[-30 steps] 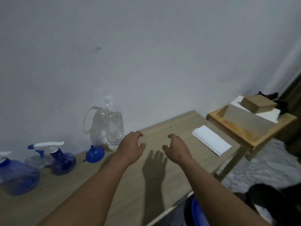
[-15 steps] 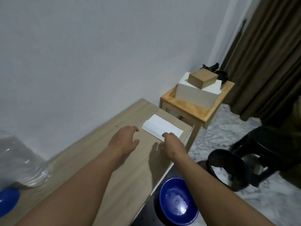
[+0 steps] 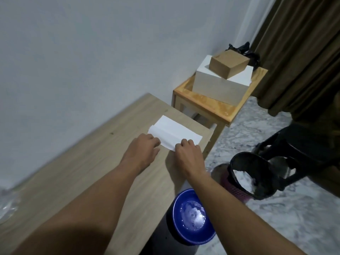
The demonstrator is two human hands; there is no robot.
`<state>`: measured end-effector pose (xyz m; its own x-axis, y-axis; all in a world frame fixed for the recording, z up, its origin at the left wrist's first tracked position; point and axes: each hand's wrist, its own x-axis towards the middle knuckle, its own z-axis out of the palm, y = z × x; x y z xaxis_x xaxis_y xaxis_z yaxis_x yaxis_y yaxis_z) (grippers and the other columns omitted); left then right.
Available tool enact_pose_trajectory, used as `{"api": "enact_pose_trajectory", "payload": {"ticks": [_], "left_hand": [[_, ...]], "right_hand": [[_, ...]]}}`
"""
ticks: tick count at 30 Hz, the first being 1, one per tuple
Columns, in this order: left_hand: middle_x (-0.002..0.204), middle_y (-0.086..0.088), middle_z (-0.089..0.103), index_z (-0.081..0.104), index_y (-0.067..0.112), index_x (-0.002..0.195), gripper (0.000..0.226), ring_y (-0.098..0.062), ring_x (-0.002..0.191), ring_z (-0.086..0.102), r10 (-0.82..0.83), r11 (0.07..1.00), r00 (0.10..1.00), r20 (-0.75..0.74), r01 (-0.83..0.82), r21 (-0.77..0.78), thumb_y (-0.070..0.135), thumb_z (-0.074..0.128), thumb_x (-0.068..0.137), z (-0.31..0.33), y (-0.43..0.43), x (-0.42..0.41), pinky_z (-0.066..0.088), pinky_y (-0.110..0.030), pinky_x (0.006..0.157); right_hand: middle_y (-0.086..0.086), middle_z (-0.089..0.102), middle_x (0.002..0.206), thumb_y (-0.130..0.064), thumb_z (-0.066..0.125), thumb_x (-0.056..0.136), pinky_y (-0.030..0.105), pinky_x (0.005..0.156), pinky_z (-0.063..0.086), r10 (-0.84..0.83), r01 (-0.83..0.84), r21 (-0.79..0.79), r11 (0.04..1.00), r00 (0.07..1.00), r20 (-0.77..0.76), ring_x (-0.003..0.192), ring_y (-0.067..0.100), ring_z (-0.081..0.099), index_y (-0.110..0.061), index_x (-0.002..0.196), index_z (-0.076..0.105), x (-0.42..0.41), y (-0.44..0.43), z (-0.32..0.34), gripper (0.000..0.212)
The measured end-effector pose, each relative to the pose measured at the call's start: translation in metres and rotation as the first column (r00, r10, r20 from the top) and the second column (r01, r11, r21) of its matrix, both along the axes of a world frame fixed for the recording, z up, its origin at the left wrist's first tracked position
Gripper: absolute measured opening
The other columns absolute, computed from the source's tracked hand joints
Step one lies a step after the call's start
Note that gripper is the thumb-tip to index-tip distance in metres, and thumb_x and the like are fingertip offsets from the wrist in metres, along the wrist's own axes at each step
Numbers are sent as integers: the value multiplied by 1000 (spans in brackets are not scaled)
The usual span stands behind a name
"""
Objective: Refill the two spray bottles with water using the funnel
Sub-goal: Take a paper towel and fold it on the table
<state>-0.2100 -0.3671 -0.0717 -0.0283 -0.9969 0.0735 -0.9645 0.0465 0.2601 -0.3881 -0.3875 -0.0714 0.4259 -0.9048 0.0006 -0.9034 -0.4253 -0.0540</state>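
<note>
Both hands are at the far end of the wooden table (image 3: pixel 92 172), on a folded white paper (image 3: pixel 176 131) that lies flat near the table's corner. The left hand (image 3: pixel 141 151) has its fingers curled narrow, with the tips on the paper's near left edge. The right hand (image 3: pixel 189 153) curls its fingers over the paper's near corner and pinches it. A blurred clear plastic bottle (image 3: pixel 7 205) shows at the left edge of the table. Where the spray bottles and funnel stand, I cannot tell. Below the table edge, a blue bowl (image 3: pixel 193 216) looks wet inside.
</note>
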Motion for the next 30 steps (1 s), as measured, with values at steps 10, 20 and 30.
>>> {"api": "enact_pose_trajectory", "payload": {"ticks": [10, 20, 30], "left_hand": [[101, 1, 64, 71, 22, 105, 31, -26, 92, 57, -13, 979, 996, 85, 30, -200, 35, 77, 78, 6, -14, -8, 51, -38, 73], [96, 6, 66, 77, 23, 85, 6, -23, 88, 58, -7, 936, 1000, 25, 16, -352, 27, 73, 85, 33, -49, -22, 43, -29, 58], [94, 8, 73, 71, 25, 97, 15, -23, 103, 52, 47, 945, 996, 69, -22, -327, 32, 58, 94, 70, -61, -14, 39, -38, 84]], "right_hand": [[9, 59, 95, -22, 55, 98, 39, 68, 41, -33, 55, -124, 991, 984, 177, 85, 27, 52, -12, 98, 62, -5, -8, 6, 13], [3, 65, 119, -38, 50, 99, 40, 87, 42, -100, 120, -71, 990, 965, 241, 105, 26, 55, -19, 125, 53, -13, -24, 31, 32], [-2, 70, 101, -24, 47, 103, 39, 76, 42, -120, 179, -152, 972, 935, 334, 93, 23, 51, -20, 107, 67, -18, -46, 69, 21]]}}
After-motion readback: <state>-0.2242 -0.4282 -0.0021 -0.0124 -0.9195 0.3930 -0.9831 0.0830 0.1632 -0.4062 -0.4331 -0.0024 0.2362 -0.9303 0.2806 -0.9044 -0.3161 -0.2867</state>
